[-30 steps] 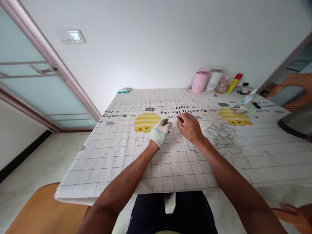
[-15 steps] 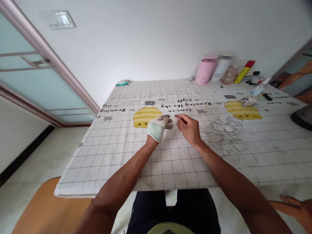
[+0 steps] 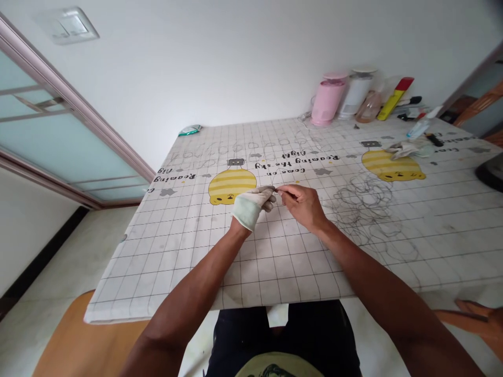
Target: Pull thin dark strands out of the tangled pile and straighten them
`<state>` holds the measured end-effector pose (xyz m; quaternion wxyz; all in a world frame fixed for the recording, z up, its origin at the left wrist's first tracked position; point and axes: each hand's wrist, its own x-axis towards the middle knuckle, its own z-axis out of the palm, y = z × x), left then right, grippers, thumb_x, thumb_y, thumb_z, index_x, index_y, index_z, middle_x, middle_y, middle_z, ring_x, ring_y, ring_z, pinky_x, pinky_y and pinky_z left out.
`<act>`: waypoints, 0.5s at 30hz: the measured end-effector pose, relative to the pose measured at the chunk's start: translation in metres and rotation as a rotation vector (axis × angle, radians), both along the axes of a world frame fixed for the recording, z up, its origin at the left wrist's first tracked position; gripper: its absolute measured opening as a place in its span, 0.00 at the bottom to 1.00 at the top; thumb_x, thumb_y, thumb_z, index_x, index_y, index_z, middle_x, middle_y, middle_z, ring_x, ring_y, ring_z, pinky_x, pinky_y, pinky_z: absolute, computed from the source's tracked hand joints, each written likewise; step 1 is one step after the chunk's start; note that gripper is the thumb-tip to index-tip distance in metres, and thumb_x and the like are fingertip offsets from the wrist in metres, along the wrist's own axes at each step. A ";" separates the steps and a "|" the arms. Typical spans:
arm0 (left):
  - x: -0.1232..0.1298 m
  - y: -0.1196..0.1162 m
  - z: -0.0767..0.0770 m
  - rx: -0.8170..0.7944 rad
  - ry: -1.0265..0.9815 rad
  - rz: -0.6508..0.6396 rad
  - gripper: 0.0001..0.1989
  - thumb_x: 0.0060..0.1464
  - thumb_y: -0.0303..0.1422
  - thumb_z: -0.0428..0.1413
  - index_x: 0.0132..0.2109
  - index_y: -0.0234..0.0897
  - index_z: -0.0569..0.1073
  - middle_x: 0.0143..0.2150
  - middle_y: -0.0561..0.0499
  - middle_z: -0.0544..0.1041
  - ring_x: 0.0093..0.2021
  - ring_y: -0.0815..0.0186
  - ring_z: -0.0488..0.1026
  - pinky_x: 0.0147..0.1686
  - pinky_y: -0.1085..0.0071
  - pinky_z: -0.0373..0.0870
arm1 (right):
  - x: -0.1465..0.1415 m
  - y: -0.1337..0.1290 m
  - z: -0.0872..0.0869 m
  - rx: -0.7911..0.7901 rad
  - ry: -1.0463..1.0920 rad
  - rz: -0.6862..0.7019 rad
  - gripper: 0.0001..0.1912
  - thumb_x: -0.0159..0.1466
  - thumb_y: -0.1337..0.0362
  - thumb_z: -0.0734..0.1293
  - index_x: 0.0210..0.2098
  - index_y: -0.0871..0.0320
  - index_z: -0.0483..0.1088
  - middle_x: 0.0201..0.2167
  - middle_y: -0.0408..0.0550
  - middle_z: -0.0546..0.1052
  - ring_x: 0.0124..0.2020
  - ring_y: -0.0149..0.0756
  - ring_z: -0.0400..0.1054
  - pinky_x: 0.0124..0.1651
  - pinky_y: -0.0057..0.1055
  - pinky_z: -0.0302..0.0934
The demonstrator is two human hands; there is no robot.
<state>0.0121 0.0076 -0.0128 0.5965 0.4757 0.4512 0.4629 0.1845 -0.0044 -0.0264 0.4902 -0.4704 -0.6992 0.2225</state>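
Note:
My left hand [image 3: 254, 203], in a pale knitted glove with greyish fingertips, is above the middle of the table, its thumb and fingers pinched. Facing it, my bare right hand [image 3: 302, 205] pinches too, and the fingertips of both nearly meet. Between them is what looks like a thin wire, too fine to follow clearly. To the right of my right hand lies a loose tangle of thin, dark wire loops [image 3: 363, 201]. Rows of similar faint rings [image 3: 236, 144] are spread along the back of the table.
A checked tablecloth [image 3: 188, 262] with printed yellow bears covers the table. At the back right stand a pink cylinder [image 3: 328, 102], a white cylinder [image 3: 356, 94], a bottle [image 3: 369, 107] and a yellow-red box [image 3: 395, 99]. A crumpled glove [image 3: 408, 149] lies nearby. A wooden chair [image 3: 78, 340] is at left.
My hands have come together, closing the small gap between their fingertips. The camera view has shifted slightly; the wire tangle looks unmoved on the table.

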 end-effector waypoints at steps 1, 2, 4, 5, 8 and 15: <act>0.000 0.000 -0.001 -0.001 0.019 0.005 0.12 0.61 0.37 0.60 0.45 0.32 0.82 0.32 0.49 0.78 0.25 0.73 0.69 0.28 0.74 0.67 | 0.000 0.000 -0.001 0.011 -0.024 0.003 0.12 0.71 0.56 0.66 0.39 0.50 0.82 0.25 0.43 0.76 0.26 0.36 0.69 0.29 0.34 0.63; -0.001 0.000 -0.001 -0.002 0.030 0.010 0.13 0.61 0.37 0.60 0.45 0.32 0.82 0.32 0.50 0.78 0.25 0.73 0.69 0.27 0.74 0.66 | -0.001 0.000 -0.002 0.023 -0.045 0.007 0.12 0.71 0.56 0.65 0.38 0.50 0.82 0.25 0.43 0.76 0.26 0.36 0.69 0.30 0.34 0.63; -0.002 0.000 -0.002 -0.006 0.030 0.011 0.12 0.60 0.37 0.61 0.44 0.33 0.82 0.31 0.51 0.77 0.24 0.73 0.68 0.26 0.74 0.65 | -0.002 0.000 -0.004 0.045 -0.074 0.021 0.13 0.71 0.57 0.65 0.37 0.50 0.81 0.26 0.43 0.76 0.27 0.37 0.70 0.32 0.35 0.64; -0.002 -0.001 -0.002 -0.007 0.022 0.007 0.12 0.59 0.37 0.61 0.43 0.32 0.82 0.30 0.51 0.77 0.24 0.73 0.67 0.26 0.74 0.65 | -0.003 0.000 -0.004 0.051 -0.080 0.029 0.13 0.71 0.58 0.65 0.37 0.51 0.81 0.26 0.43 0.76 0.27 0.37 0.70 0.32 0.35 0.64; -0.003 -0.002 0.001 -0.010 -0.008 0.003 0.11 0.58 0.36 0.61 0.40 0.32 0.82 0.30 0.51 0.76 0.24 0.73 0.66 0.25 0.74 0.63 | -0.004 -0.003 -0.002 0.025 -0.075 0.060 0.13 0.71 0.57 0.65 0.36 0.51 0.80 0.25 0.42 0.75 0.26 0.35 0.68 0.31 0.34 0.62; -0.007 0.000 0.002 -0.038 0.003 0.003 0.10 0.57 0.37 0.62 0.38 0.33 0.81 0.30 0.50 0.75 0.23 0.74 0.64 0.23 0.74 0.59 | 0.009 -0.004 0.013 -0.048 0.035 -0.033 0.18 0.69 0.47 0.69 0.31 0.53 0.77 0.23 0.44 0.74 0.23 0.34 0.66 0.24 0.32 0.60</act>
